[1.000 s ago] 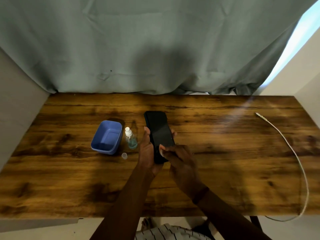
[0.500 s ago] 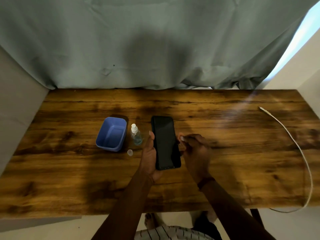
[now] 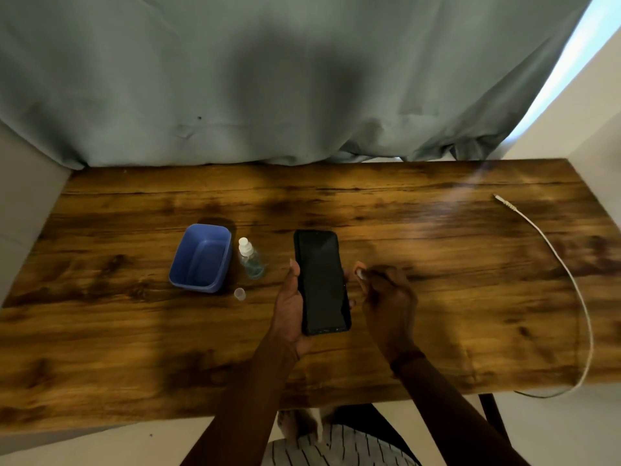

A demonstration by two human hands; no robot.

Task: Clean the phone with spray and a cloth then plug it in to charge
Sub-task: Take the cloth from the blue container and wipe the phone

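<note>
The left hand (image 3: pixel 291 311) grips the phone (image 3: pixel 321 280) (screen dark, facing up) above the table (image 3: pixel 437 297). Just beside it, the right hand (image 3: pixel 386 301) is loosely curled, holding nothing. The bottle (image 3: pixel 250 258) stands uncapped by the tub (image 3: pixel 201 257).

I stood at a wooden tabletop (image 3: pixel 437 297) with dark, streaky grain and a warm brown finish, its surface patched with soft shadow. Behind it hung a grey-green curtain (image 3: pixel 235 79), creased and bunched where it met the far edge. At the upper right, pale daylight (image 3: pixel 584 38) came through a gap beside the curtain, next to a white wall (image 3: pixel 578 126). A plain grey wall (image 3: pixel 23 196) closed in the left side. Below the near edge, a light floor (image 3: pixel 84 445) showed, and a dark table leg (image 3: pixel 494 415) ran down at the right.
</note>
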